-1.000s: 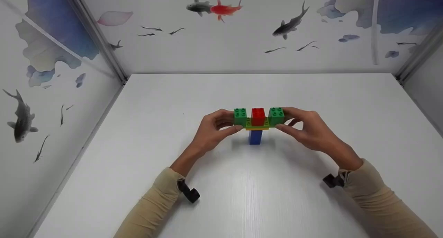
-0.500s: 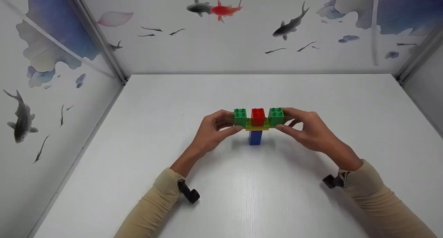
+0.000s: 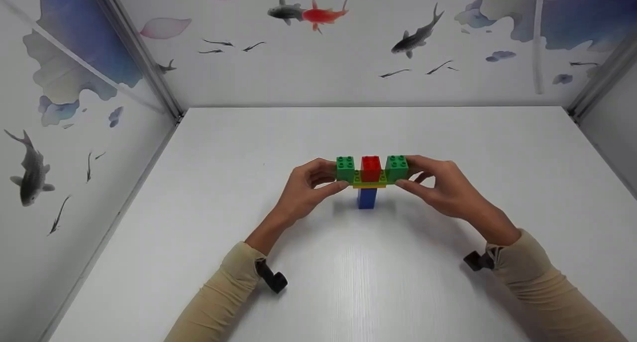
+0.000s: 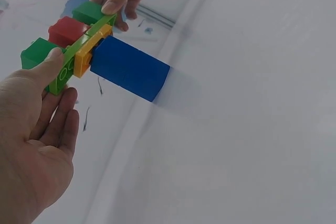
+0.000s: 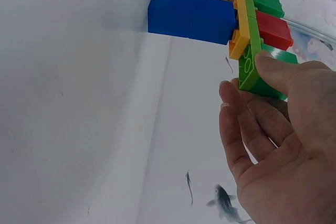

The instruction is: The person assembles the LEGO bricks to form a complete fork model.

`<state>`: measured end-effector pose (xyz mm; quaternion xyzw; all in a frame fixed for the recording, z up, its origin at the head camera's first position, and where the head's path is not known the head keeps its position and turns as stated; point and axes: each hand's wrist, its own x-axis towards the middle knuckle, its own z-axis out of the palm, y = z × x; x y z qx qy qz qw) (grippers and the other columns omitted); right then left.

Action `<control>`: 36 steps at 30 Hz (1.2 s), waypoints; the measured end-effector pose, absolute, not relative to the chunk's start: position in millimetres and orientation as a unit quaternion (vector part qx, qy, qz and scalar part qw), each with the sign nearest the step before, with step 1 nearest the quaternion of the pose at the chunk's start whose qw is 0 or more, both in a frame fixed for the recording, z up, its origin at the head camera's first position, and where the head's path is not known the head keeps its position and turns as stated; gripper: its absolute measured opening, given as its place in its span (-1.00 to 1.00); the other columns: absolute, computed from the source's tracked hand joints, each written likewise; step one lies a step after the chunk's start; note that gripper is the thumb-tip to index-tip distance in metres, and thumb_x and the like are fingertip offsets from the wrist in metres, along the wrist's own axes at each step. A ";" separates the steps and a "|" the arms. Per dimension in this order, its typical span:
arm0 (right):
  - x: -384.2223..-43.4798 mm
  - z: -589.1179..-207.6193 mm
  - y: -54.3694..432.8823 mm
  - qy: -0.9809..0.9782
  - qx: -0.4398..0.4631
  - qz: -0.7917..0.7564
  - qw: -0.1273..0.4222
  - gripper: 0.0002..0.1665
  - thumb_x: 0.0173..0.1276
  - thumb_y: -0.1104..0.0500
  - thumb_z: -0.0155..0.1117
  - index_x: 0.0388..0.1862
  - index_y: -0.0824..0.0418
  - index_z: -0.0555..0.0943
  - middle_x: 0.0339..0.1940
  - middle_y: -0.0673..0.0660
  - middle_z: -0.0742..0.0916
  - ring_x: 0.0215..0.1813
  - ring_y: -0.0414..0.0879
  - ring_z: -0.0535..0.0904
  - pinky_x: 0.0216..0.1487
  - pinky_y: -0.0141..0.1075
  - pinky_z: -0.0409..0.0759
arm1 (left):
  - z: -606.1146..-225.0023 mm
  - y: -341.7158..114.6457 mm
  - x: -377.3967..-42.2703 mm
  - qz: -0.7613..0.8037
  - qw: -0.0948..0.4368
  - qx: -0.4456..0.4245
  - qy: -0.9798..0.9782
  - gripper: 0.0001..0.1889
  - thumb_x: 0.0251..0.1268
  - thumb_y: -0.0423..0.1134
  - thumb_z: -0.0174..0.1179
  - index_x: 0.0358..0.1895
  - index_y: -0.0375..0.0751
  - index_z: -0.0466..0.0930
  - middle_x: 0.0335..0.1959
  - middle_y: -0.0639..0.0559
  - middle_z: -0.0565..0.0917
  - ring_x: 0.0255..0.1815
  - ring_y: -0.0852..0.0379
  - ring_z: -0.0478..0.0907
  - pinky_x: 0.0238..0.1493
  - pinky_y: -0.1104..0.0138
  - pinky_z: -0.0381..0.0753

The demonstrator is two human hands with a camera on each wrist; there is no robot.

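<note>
A building block structure stands upright on the table. Its base is a blue column point(image 5: 191, 17) of two stacked bricks, topped by a yellow plate point(image 4: 84, 59) and a wider light green layer point(image 4: 86, 45). Above that sit a red brick point(image 3: 371, 169) in the middle, a green brick point(image 3: 345, 169) at the left and another green brick point(image 3: 397, 168) at the right. My left hand point(image 3: 306, 187) pinches the left end between thumb and fingers. On the opposite end, my right hand point(image 3: 448, 187) does the same, its thumb on the near side. Each hand partly hides its end.
The white table point(image 3: 318, 282) extends around the structure. Behind it rises a white wall point(image 3: 318, 73) printed with fish, and a similar panel point(image 3: 94, 182) borders the left side. Black wrist mounts point(image 3: 272, 277) are strapped at both cuffs.
</note>
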<state>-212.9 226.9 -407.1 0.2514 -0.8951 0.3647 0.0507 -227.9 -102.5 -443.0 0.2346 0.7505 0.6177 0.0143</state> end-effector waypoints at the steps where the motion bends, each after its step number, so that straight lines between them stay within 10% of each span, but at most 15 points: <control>1: -213.0 -407.2 227.2 -0.896 0.251 0.362 0.051 -0.43 0.46 0.15 0.54 0.41 0.15 0.65 0.10 0.06 0.85 0.03 -0.04 0.81 0.01 -0.54 0.70 | -443.0 -102.5 -228.0 0.617 0.015 0.234 0.751 -0.61 0.44 -0.10 0.48 0.26 -0.01 0.71 0.13 0.06 0.81 0.23 0.14 0.76 0.45 0.19 0.67; 36: -214.1 -409.5 228.8 -0.901 0.254 0.350 0.044 -0.46 0.47 0.13 0.54 0.38 0.13 0.68 0.07 0.02 0.87 0.01 -0.09 0.81 0.00 -0.29 0.81 | -446.3 -104.2 -228.2 0.605 0.010 0.235 0.760 -0.60 0.40 -0.09 0.51 0.25 0.00 0.75 0.12 0.07 0.82 0.21 0.11 0.74 0.41 0.14 0.70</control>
